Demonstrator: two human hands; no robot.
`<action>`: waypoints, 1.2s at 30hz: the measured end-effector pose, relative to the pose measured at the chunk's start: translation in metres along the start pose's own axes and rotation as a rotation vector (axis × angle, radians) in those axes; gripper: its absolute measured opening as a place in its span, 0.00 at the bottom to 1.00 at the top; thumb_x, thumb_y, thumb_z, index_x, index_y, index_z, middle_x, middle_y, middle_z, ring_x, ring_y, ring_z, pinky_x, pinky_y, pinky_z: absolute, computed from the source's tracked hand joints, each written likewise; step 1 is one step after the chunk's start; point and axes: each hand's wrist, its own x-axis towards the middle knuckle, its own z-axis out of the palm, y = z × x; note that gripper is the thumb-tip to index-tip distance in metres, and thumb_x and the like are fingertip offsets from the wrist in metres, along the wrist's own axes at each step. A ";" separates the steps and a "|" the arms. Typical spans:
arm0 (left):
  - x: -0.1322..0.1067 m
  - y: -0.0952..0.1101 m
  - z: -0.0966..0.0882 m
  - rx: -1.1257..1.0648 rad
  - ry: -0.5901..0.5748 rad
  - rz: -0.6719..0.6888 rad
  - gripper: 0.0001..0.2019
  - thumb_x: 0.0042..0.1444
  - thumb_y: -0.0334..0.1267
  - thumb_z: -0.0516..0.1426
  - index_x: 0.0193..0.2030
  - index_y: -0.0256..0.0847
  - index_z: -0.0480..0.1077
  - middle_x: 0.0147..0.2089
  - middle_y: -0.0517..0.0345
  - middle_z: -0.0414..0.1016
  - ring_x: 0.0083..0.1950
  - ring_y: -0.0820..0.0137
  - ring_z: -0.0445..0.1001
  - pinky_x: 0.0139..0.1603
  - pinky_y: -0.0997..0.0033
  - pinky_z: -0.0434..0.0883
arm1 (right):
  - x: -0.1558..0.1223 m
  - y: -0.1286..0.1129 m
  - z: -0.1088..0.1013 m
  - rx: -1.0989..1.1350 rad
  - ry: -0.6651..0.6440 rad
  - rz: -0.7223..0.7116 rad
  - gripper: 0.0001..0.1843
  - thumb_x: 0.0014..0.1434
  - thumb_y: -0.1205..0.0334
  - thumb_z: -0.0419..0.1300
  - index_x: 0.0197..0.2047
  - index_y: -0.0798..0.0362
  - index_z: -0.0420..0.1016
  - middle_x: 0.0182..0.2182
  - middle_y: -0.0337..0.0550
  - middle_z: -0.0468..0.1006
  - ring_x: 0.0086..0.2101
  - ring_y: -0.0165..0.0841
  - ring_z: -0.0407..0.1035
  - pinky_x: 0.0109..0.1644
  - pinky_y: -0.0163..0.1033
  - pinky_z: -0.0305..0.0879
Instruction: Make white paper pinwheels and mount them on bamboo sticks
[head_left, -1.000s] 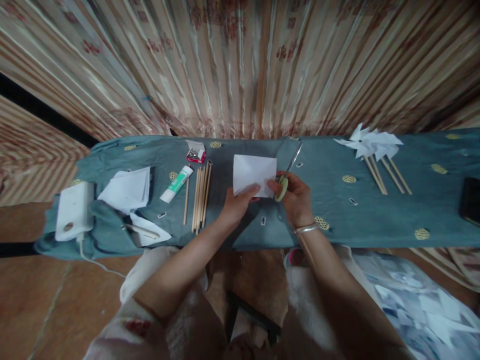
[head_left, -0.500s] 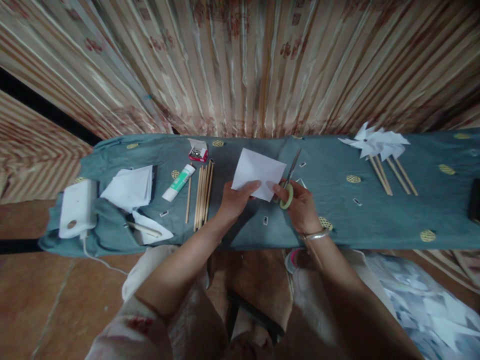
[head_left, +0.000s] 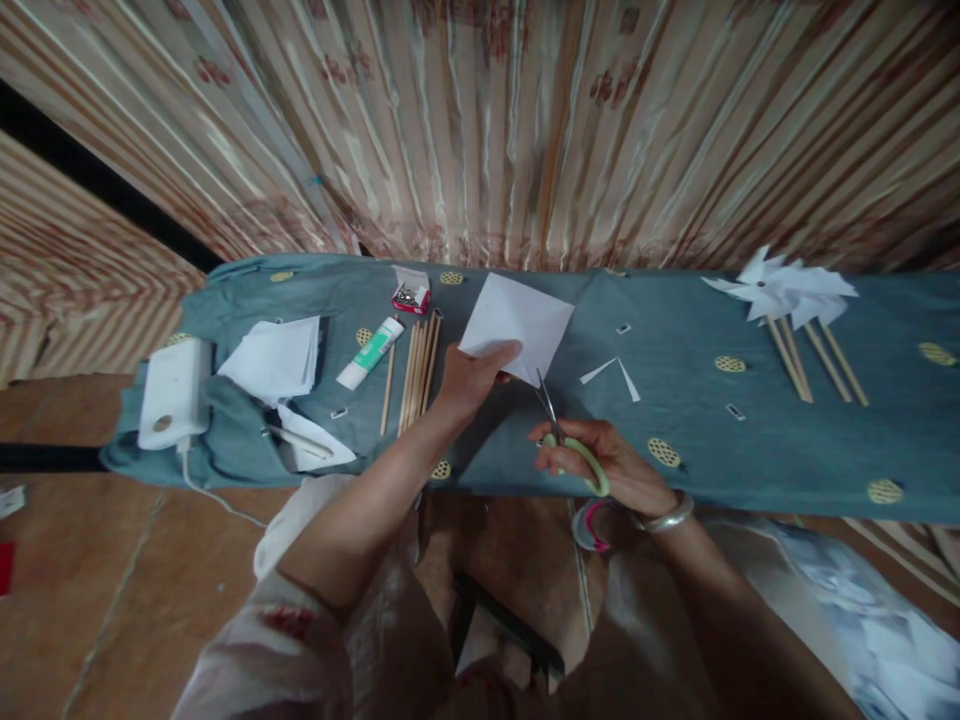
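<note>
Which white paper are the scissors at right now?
The square sheet in the left hand: its near corner is at the scissors, while the stack and V-shaped strip lie apart on the cloth.

Silver bangle [head_left: 670, 518], pale sleeve [head_left: 251, 655] with reddish print [head_left: 289, 618], pale legwear [head_left: 386, 640]

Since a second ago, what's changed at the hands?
The right hand let go of the square white paper sheet, drawing back toward the body; its green-handled metal scissors now reach the sheet's near corner. The sheet turned diamond-wise. A V-shaped white paper offcut now lies uncovered. Unchanged: left hand gripping the sheet; white paper pinwheels.
</note>
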 end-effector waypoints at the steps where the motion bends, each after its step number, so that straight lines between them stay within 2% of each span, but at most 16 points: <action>1: -0.001 0.000 0.001 0.000 -0.007 0.004 0.11 0.35 0.39 0.68 0.24 0.36 0.75 0.25 0.58 0.77 0.24 0.71 0.72 0.23 0.73 0.69 | 0.000 -0.001 0.000 0.005 0.001 -0.001 0.31 0.52 0.36 0.65 0.44 0.56 0.77 0.29 0.44 0.77 0.29 0.33 0.70 0.35 0.40 0.66; 7: -0.001 -0.003 0.001 0.014 -0.026 -0.005 0.11 0.34 0.39 0.69 0.24 0.35 0.75 0.25 0.59 0.77 0.25 0.71 0.72 0.22 0.73 0.69 | 0.001 -0.008 0.000 0.003 0.025 -0.014 0.25 0.52 0.41 0.66 0.40 0.56 0.77 0.26 0.43 0.78 0.27 0.32 0.69 0.31 0.39 0.66; 15: -0.005 -0.001 0.002 0.066 -0.039 -0.025 0.09 0.38 0.38 0.68 0.24 0.35 0.76 0.27 0.56 0.79 0.26 0.69 0.73 0.25 0.71 0.70 | 0.005 -0.002 0.002 0.051 0.066 -0.072 0.21 0.50 0.44 0.69 0.37 0.54 0.78 0.22 0.39 0.77 0.23 0.30 0.67 0.26 0.36 0.64; 26: -0.004 -0.004 0.003 0.054 -0.044 -0.011 0.10 0.38 0.39 0.68 0.23 0.36 0.76 0.25 0.57 0.77 0.25 0.71 0.72 0.24 0.73 0.68 | 0.006 -0.003 0.003 0.074 0.081 -0.043 0.24 0.48 0.41 0.70 0.36 0.55 0.78 0.22 0.39 0.75 0.23 0.30 0.67 0.26 0.35 0.64; 36: -0.004 -0.002 0.002 0.011 -0.053 -0.022 0.10 0.37 0.39 0.68 0.23 0.36 0.76 0.25 0.57 0.77 0.24 0.71 0.72 0.24 0.73 0.69 | 0.007 -0.002 0.007 0.162 0.115 -0.029 0.21 0.45 0.44 0.73 0.31 0.54 0.79 0.19 0.36 0.74 0.20 0.26 0.64 0.24 0.33 0.61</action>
